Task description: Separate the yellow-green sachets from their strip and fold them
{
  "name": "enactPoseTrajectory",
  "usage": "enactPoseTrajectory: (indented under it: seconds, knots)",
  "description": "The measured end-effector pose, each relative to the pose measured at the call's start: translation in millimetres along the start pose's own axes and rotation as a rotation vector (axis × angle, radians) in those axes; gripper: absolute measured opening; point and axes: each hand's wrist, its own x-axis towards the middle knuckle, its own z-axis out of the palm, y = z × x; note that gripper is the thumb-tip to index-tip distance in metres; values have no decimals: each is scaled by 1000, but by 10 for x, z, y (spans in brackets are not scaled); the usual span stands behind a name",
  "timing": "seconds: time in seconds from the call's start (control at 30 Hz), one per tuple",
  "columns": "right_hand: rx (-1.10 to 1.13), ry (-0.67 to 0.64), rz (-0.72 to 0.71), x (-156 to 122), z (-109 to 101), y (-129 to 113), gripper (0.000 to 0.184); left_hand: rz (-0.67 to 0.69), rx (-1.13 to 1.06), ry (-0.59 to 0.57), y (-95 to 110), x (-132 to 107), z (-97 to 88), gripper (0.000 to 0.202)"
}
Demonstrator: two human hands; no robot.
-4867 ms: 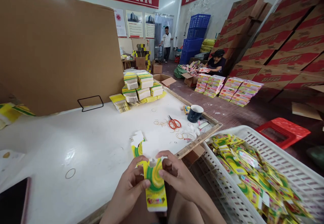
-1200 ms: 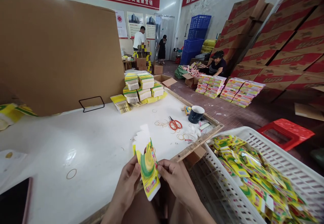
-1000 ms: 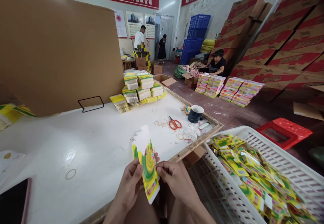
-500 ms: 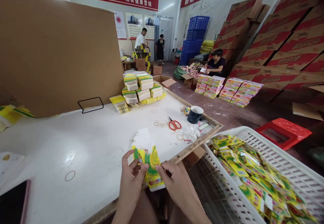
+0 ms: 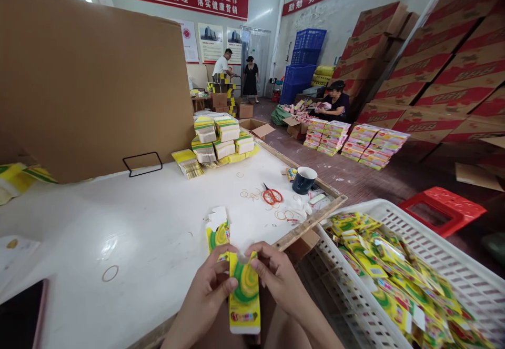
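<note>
Between my two hands, just over the table's front edge, is a yellow carton (image 5: 245,299) with a green swirl on its face. My left hand (image 5: 215,280) grips its left side, with the thumb on the front. On the opposite side my right hand (image 5: 272,270) pinches the upper right edge; the fingers of both hands meet the notched top. Just behind, partly covered by my left fingers, more yellow-green cartons (image 5: 218,233) with white flaps lie on the white table (image 5: 150,233).
Red-handled scissors (image 5: 272,195), rubber bands (image 5: 249,195) and a dark mug (image 5: 304,180) sit at the right. Bundled cartons (image 5: 224,138) are stacked at the back beside a cardboard sheet (image 5: 94,86). A white basket (image 5: 389,207) of filled yellow packs stands right. Several people work beyond.
The carton in my hands has gone from folded and bent to upright and flat-faced toward me. My hands have risen around its top, and the cartons behind show more.
</note>
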Motion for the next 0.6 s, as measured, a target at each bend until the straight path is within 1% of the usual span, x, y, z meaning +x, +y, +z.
enactPoseTrajectory:
  seconds: [0.07,0.1,0.17,0.23,0.27,0.3,0.4,0.47,0.5,0.53,0.6]
  knots:
    - [-95,15,-44,6,-28,-21,25,0,-34,-40,-13,-6,20,37]
    - [-139,30,-65,7,-32,-28,29,-1,-49,-43,-22,-8,29,38]
    - [-153,81,-80,8,-22,-29,26,-5,-68,-28,-34,-10,43,51]
    - [-89,132,-68,6,-1,-12,22,-18,-73,-11,-31,-11,50,71]
    - [-54,148,-61,5,7,-2,26,-28,-68,-9,-24,-11,51,76]
    - [-33,152,-58,4,9,6,29,-38,-58,-14,-13,-11,52,77]
    - [-89,118,-112,1,-33,5,28,-40,-5,-14,10,-3,49,63]
    - [-163,113,-154,-1,-82,-14,28,-8,64,25,-2,7,39,52]
    - [-193,102,-149,-3,-102,-25,28,11,106,56,-20,12,32,48]
    - [-206,85,-121,-4,-115,-36,27,29,148,86,-42,17,25,45]
    - [-191,25,-16,-4,-115,-51,26,54,216,128,-92,27,15,43]
